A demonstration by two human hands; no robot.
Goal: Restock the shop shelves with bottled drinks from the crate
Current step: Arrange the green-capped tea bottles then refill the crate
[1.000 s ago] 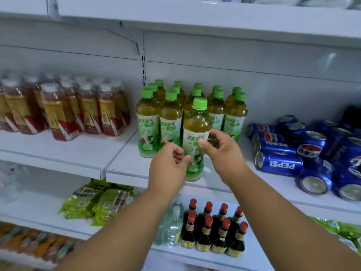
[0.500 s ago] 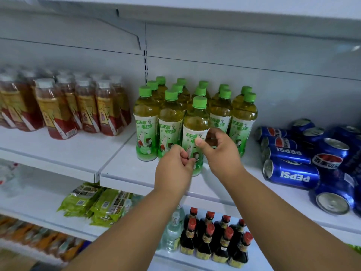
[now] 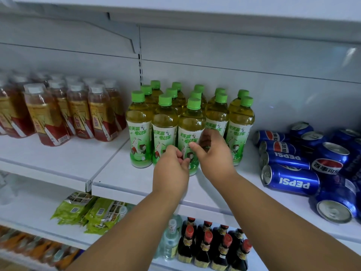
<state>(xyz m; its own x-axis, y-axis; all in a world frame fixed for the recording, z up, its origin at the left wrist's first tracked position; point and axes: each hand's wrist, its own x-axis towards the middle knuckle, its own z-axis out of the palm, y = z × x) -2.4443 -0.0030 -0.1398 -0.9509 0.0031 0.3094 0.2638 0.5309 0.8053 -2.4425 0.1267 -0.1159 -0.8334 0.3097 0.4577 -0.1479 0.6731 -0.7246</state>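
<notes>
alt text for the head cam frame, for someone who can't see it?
Both bare hands, left hand and right hand, are at the front green-capped tea bottle, which stands on a white shop shelf. More green tea bottles stand behind it, red-labelled tea bottles to the left, blue Pepsi cans lying to the right.

Tea bottles (image 3: pixel 190 132) on the shelf (image 3: pixel 121 178), iced-tea bottles (image 3: pixel 78 112) left, cans (image 3: pixel 291 180) right, hands (image 3: pixel 172 169) in front.
</notes>
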